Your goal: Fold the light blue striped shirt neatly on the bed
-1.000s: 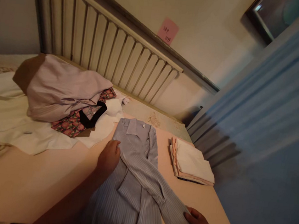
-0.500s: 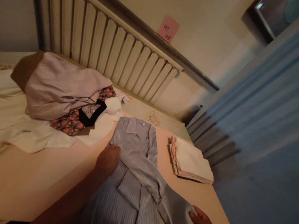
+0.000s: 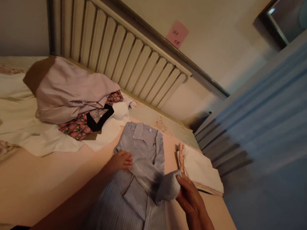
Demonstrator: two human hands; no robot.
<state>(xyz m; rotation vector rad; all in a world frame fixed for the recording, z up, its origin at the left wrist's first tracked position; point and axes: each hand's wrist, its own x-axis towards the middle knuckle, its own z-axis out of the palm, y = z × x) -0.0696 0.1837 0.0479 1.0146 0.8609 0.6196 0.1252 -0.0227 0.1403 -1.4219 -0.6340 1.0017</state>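
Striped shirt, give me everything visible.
The blue-grey striped shirt, thin-looking cloth, has a pointed collar and small pale neck label. It lies partly folded on the peach surface, lower end out of frame. One sleeve crosses the body; the right hand holds its lifted end. The left hand is at the opposite edge.

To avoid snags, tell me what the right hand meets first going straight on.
Beyond the sleeve it holds, the right hand would probably meet the striped shirt's body, though depth is unclear.
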